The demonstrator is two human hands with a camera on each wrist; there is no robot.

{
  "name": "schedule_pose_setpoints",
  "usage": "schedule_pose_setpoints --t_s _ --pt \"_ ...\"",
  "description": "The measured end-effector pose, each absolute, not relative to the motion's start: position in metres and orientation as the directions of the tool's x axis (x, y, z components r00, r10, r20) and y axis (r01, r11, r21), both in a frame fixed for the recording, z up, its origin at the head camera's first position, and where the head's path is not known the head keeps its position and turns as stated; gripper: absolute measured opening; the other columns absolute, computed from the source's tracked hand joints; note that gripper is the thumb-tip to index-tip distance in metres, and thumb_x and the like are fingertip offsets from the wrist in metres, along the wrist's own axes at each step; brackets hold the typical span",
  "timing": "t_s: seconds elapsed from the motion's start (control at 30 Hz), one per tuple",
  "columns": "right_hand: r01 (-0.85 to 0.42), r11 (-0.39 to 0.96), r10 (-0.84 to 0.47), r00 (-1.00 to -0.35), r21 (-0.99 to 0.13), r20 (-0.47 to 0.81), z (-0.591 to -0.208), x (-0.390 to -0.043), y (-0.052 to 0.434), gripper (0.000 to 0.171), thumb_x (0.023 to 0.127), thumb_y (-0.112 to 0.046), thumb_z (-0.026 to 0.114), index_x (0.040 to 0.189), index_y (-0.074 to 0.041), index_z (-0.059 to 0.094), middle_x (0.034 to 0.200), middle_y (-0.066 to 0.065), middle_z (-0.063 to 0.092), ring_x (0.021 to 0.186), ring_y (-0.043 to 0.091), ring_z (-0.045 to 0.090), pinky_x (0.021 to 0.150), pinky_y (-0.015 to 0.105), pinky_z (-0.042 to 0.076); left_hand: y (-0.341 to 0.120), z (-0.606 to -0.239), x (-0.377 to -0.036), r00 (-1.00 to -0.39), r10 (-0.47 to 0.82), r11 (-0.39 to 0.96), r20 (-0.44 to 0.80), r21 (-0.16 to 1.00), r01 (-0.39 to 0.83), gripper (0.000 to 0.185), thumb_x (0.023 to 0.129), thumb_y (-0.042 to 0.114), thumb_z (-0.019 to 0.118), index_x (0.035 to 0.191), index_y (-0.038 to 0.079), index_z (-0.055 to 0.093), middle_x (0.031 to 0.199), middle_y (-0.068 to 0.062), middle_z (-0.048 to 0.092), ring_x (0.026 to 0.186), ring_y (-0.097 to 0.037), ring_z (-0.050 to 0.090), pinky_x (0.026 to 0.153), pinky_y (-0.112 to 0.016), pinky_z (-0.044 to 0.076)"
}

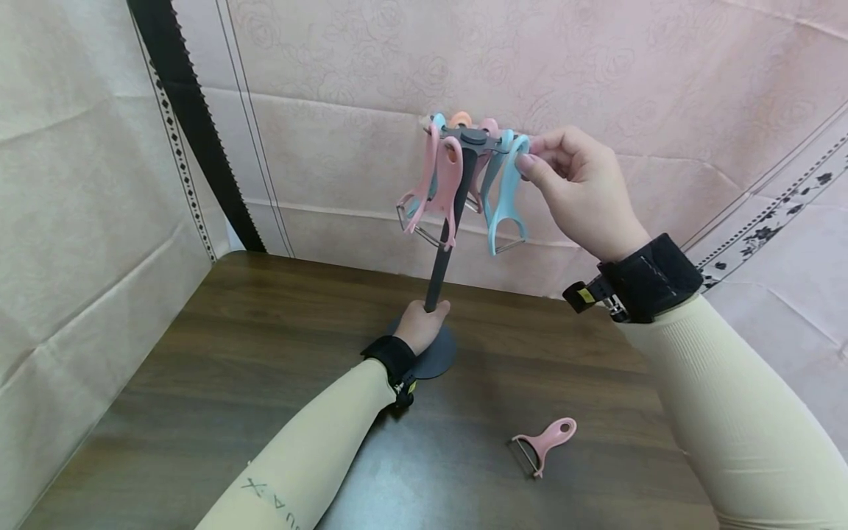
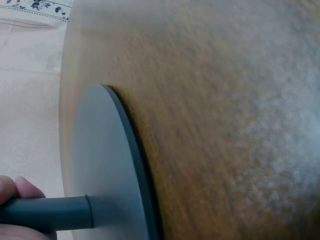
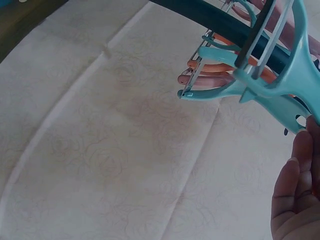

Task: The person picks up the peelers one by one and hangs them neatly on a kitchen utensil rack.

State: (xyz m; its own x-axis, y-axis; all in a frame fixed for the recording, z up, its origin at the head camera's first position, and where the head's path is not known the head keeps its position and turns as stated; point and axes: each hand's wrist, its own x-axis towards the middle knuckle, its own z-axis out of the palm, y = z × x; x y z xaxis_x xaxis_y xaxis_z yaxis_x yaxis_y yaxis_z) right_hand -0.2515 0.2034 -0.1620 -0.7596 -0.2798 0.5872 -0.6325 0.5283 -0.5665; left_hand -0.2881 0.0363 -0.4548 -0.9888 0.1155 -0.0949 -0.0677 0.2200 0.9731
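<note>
nearest to me, a pink peeler (image 1: 545, 444) lies flat on the dark wooden table (image 1: 265, 353), loose, with its blade end toward the person and its loop end pointing away; it sits well apart from both hands, on the right side of the tabletop. a little further in, the left hand (image 1: 422, 324) is curled round the black pole (image 1: 445, 243) of a hanging stand just above its round grey base (image 1: 437, 357), fingers wrapped fully about the pole. the left wrist view shows a fingertip (image 2: 20, 187) on that pole where it meets the base disc, which stands flat on the table. a black strap circles each wrist over cream sleeves.

higher and further back, the right hand (image 1: 583, 188) is raised to the crossbar at the top of the stand. its thumb and forefinger pinch the top loop of a light blue peeler (image 1: 509, 195), the outermost one on the right end of the bar, while the other fingers are bent in loosely. that peeler hangs blade down, just beside another blue one. more pink peelers (image 1: 437, 188) hang on the left end of the bar. behind everything, pale pink rose-patterned cloth (image 1: 629, 66) covers the wall.
</note>
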Motion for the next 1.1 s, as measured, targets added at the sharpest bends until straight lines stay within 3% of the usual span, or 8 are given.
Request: schedule_pose_setpoints --t_s 0.6,0.87,1.1 --pt "-0.617 0.529 -0.277 -0.775 -0.583 0.568 -0.169 -0.254 0.195 0.017 0.094 -0.013 0.064 0.106 -0.003 0.061 0.086 0.002 0.069 0.079 0.013 0.062 0.070 0.023 0.043 0.034 -0.458 -0.290 -0.987 0.119 0.206 -0.108 0.975 -0.082 0.051 0.099 0.044 0.049 0.059 0.013 0.039 0.054 0.002 0.031 0.048 -0.018 0.031 0.051 -0.032 0.024" --pt "-0.597 0.539 -0.276 -0.791 -0.593 0.546 -0.161 -0.234 0.180 0.017 0.094 -0.012 0.063 0.107 0.000 0.061 0.084 -0.001 0.068 0.078 0.015 0.059 0.068 0.023 0.041 0.035 -0.457 -0.290 -0.986 0.109 0.222 -0.127 0.970 -0.101 0.050 0.098 0.045 0.050 0.061 0.012 0.042 0.057 0.002 0.031 0.051 -0.020 0.036 0.052 -0.033 0.025" --pt "-0.584 0.553 -0.259 -0.798 -0.594 0.544 -0.172 -0.249 0.196 0.020 0.093 -0.018 0.066 0.108 -0.005 0.063 0.085 -0.001 0.069 0.076 0.017 0.056 0.065 0.026 0.036 0.036 -0.458 -0.290 -0.988 0.108 0.224 -0.111 0.971 -0.084 0.050 0.097 0.046 0.050 0.061 0.012 0.042 0.057 0.002 0.031 0.052 -0.019 0.034 0.053 -0.033 0.025"
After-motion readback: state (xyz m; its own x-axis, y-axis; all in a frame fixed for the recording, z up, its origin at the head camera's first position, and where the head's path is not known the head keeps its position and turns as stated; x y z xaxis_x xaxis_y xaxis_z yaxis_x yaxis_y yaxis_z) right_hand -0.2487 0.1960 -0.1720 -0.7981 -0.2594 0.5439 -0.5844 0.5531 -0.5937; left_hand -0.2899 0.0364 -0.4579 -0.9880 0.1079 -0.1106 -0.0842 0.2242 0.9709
